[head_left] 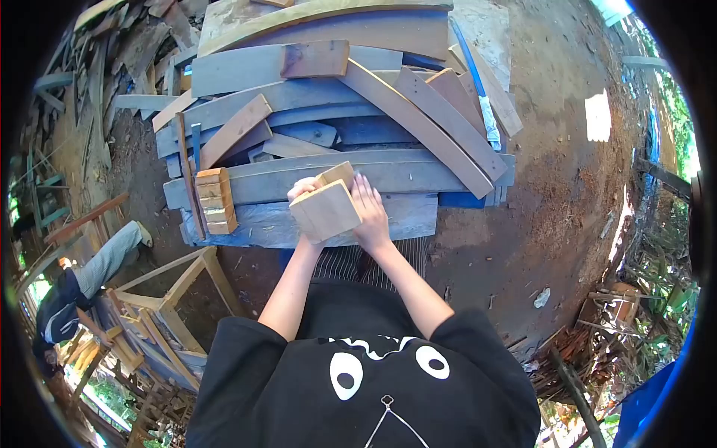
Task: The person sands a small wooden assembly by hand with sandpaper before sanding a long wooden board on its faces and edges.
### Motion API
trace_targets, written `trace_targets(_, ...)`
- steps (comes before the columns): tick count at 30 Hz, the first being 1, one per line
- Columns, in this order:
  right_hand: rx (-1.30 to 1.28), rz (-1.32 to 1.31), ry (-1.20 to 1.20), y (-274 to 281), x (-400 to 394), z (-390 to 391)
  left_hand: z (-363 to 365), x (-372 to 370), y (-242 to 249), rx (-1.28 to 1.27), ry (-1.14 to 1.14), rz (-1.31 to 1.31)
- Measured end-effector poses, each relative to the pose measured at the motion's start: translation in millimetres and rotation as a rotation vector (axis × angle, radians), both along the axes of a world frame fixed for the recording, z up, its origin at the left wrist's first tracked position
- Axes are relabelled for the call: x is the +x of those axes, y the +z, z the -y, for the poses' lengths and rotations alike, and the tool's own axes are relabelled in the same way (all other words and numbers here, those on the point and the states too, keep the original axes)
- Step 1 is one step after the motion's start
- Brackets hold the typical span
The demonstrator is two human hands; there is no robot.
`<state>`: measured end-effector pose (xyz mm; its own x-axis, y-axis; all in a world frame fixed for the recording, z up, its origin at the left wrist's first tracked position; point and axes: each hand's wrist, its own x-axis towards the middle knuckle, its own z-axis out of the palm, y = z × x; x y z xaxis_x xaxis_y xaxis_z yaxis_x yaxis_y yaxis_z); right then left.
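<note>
Wooden block [326,210], pale and squarish, sits gripped between my two hands above the front edge of the plank pile [336,127]. My left hand [302,188] curls around its far left corner, fingers closed on it; my right hand [369,211] lies flat against its right side, fingers straight. A short stack of small blocks [214,201] stands on the planks just left. Another person [82,284] bends over well off to the left.
</note>
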<state>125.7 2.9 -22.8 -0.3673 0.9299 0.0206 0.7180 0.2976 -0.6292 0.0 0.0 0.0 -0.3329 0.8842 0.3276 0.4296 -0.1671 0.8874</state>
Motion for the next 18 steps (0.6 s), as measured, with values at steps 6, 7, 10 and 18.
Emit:
trace_targets(6, 0.010, -0.052, -0.002, 1.6, -18.4, -38.6, -0.6, 9.0, 11.1, 0.004, 0.031, 0.049)
trace_targets(7, -0.004, -0.048, -0.020, 0.3, -16.3, -31.3, -0.4, 9.3, 8.7, 0.017, 0.039, 0.060)
trace_targets(10, -0.047, -0.068, -0.090, 3.0, -0.4, 7.5, -1.8, 3.1, 1.4, 0.077, -0.019, 0.098)
trace_targets(18, 0.030, -0.038, -0.046, -4.2, -22.4, -29.6, -2.9, 3.7, 7.5, -0.003, 0.040, 0.056)
